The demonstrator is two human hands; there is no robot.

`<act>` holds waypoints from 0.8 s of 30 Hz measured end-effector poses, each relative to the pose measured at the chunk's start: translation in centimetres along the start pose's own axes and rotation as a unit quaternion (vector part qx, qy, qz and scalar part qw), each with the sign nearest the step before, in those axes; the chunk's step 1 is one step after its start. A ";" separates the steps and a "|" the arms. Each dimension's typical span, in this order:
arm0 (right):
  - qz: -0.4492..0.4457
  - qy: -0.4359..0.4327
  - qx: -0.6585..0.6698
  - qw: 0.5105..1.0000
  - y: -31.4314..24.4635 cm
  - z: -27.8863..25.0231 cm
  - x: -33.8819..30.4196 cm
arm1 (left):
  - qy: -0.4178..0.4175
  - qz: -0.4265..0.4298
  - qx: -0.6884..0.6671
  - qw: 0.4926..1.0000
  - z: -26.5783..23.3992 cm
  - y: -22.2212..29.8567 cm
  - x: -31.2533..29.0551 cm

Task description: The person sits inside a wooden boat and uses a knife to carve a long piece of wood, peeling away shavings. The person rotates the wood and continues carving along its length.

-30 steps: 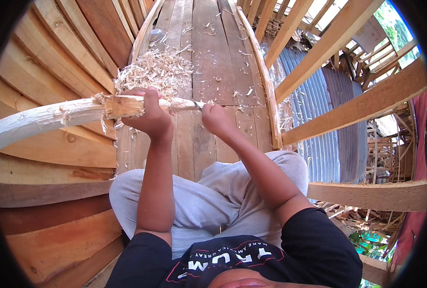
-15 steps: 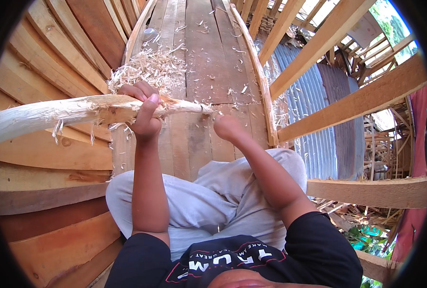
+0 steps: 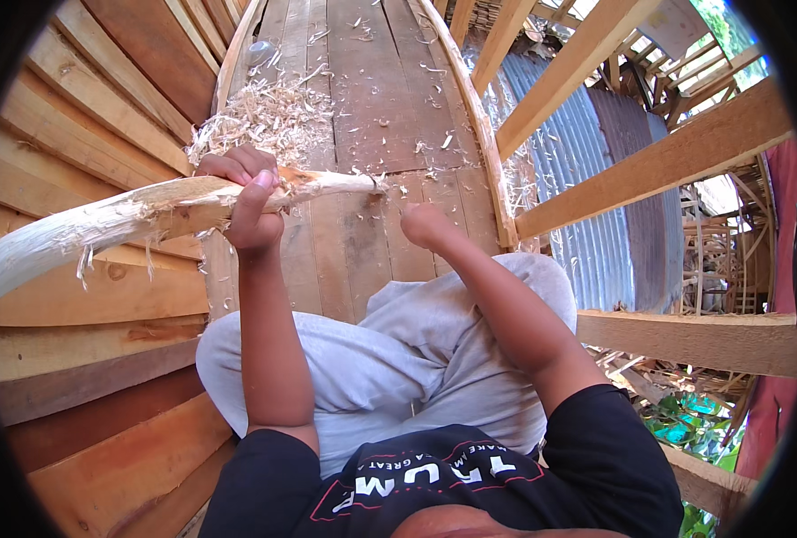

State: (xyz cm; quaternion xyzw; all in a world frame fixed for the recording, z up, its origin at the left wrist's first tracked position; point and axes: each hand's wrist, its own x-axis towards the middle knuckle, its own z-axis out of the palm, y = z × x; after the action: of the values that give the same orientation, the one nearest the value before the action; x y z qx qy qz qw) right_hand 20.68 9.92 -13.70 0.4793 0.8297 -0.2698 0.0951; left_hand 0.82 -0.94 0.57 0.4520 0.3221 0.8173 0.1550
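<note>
My left hand is wrapped around a pale, peeled branch, its thumb lying across the top. The branch runs from the left edge of the view to a narrower tip in front of me, and loose fibres hang from its rough underside. A dark mark rings the wood close to that tip. Just right of the tip and a little nearer to me, my right hand is closed in a fist, apart from the wood. Whatever it may hold is hidden behind the fingers.
Wood shavings are heaped on the plank floor beyond my left hand, with a small clear round object behind them. A board wall rises on the left. Wooden rails stand on the right above corrugated metal sheets.
The view has shifted slightly. My right fist has drawn a little away from the branch's tip, and the branch slants more, its left end lower. My left hand keeps its hold.
</note>
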 end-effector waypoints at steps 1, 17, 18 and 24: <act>-0.006 0.021 -0.005 1.000 0.5 1.0 1.0 | -0.005 0.000 -0.002 1.000 0.1 0.0 0.0; 0.059 -0.067 0.125 0.988 -2.1 -3.4 -1.0 | -0.029 -0.007 -0.037 0.999 0.2 -0.4 0.8; 0.053 -0.066 0.118 0.989 -2.6 -3.6 -0.7 | -0.014 -0.009 -0.025 1.000 0.3 -0.3 0.6; -0.050 0.059 0.121 0.990 -7.8 -1.9 0.6 | 0.103 0.022 0.033 0.994 -0.8 0.6 0.3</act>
State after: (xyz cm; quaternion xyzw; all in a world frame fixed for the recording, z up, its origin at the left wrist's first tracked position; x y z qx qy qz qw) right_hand 14.01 8.32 -9.54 0.4599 0.8183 -0.3439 -0.0260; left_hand -0.03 -1.53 0.86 0.3777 0.3532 0.8514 0.0874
